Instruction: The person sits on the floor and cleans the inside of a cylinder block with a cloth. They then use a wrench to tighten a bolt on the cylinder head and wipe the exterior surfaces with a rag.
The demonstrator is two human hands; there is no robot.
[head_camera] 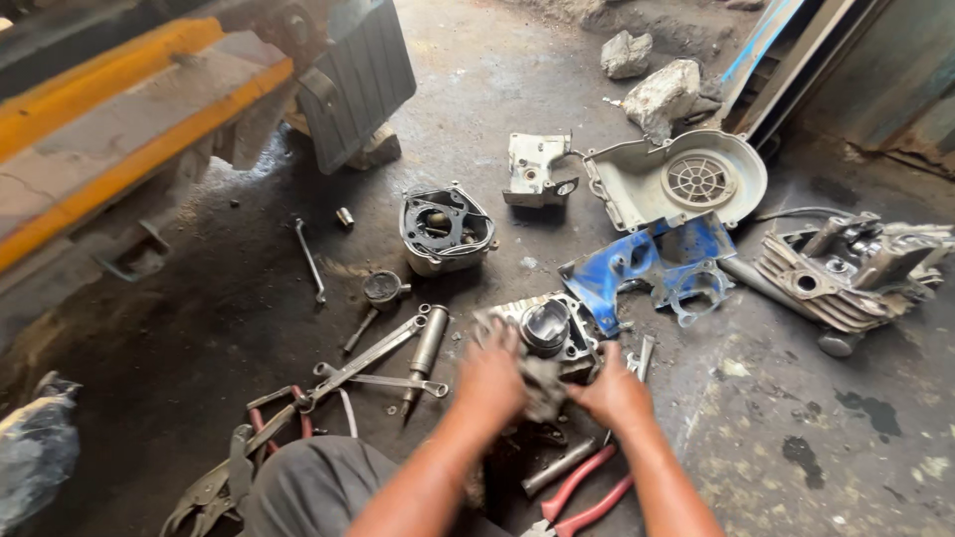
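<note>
From the head camera, we are gripping a grimy cloth (542,386) with both the left hand (489,376) and right hand (615,393) closed around it, against the engine cylinder (545,326) on the floor (199,328); we judge steadying the cylinder firmly is helping.

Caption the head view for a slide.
Both hands, left hand and right hand, grip a dirty engine block on an oily floor amid scattered tools.

A grey metal engine cylinder block (545,333) sits low on the oily concrete floor (249,318), bore facing up with the round piston (545,320) showing inside. A dirty grey rag (542,386) is pressed against its near side.
</note>
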